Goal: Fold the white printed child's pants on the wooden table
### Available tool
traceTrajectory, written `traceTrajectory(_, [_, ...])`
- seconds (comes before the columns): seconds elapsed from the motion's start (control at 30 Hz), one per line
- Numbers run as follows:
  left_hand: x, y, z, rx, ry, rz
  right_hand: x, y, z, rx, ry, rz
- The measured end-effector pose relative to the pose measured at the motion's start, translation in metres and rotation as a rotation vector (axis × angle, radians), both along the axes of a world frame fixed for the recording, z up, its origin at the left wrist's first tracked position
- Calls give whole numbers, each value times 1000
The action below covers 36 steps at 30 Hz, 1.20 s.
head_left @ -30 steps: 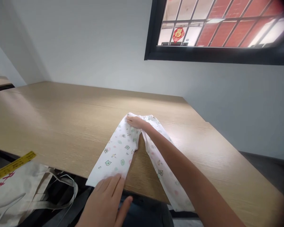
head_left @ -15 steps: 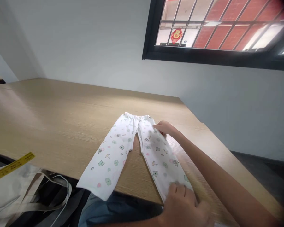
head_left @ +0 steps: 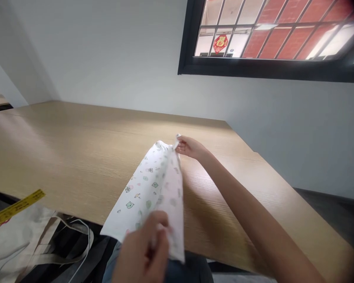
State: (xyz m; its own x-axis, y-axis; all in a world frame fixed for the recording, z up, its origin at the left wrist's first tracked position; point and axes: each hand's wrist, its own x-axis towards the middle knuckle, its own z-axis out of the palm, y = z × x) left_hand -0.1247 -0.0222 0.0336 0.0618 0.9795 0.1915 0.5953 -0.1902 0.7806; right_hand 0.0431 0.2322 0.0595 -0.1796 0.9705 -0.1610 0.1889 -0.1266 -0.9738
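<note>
White pants (head_left: 135, 188) with a print of small green and pink animals lie on the wooden table, their left-hand leg flat and its cuff over the near edge. The other leg is lifted and partly laid across it. At the waistband, my right hand (head_left: 190, 147) is closed on the side of the pants, pinching the cloth up. Nearer to me, my left hand (head_left: 146, 247), blurred by motion, has its fingers curled round the cuff end of the raised leg.
The wooden table (head_left: 85, 145) reaches back to a grey wall with a dark-framed window (head_left: 253, 68). At the lower left are a yellow measuring strip (head_left: 16, 208) and a pale cloth bag (head_left: 20, 243) with straps, beside the table's near edge.
Both hands have moved left, carrying the right-hand leg of the pants up and over toward the other leg. Earlier the two legs lay spread apart.
</note>
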Motion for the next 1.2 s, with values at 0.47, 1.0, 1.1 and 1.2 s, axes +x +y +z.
traceTrajectory(0.47, [-66, 18, -31, -47, 685, 169, -61, 10, -43, 209, -392, 76])
traceTrajectory(1.0, [12, 186, -16, 183, 734, -556, -2, -58, -45, 534, -738, 489])
traceTrajectory(1.1, [9, 146, -28, 191, 740, -577, -8, -40, -57, 620, -897, 456])
traceTrajectory(1.2, [-5, 78, -38, 291, 704, -708, -14, -13, -65, 633, -1037, 364])
